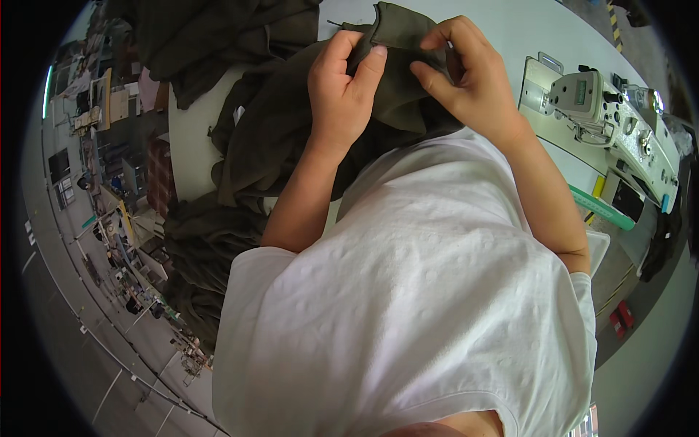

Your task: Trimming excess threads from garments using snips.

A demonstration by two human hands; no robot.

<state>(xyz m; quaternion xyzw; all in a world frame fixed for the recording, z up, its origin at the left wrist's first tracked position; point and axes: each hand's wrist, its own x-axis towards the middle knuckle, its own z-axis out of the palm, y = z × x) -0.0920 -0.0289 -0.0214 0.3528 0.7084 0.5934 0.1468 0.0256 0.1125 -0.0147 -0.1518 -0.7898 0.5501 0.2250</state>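
A dark olive-green garment (277, 124) lies gathered over the white table and reaches toward my lap. At its far end, my left hand (341, 91) pinches a folded, seamed edge (400, 28) of the fabric between thumb and fingers. My right hand (473, 80) is at the right side of that fold. Its thumb and index finger are spread apart, with the index fingertip close to the cloth. The other fingers of the right hand are bent and partly hidden. Where the garment bunches below the hands, its shape cannot be made out.
A white sewing machine (611, 109) stands on the table to the right. Beside it lies a green strip (601, 207). More dark cloth (211, 36) is heaped at the far left, and another pile (200, 255) hangs by my left side. A cluttered workshop floor stretches beyond.
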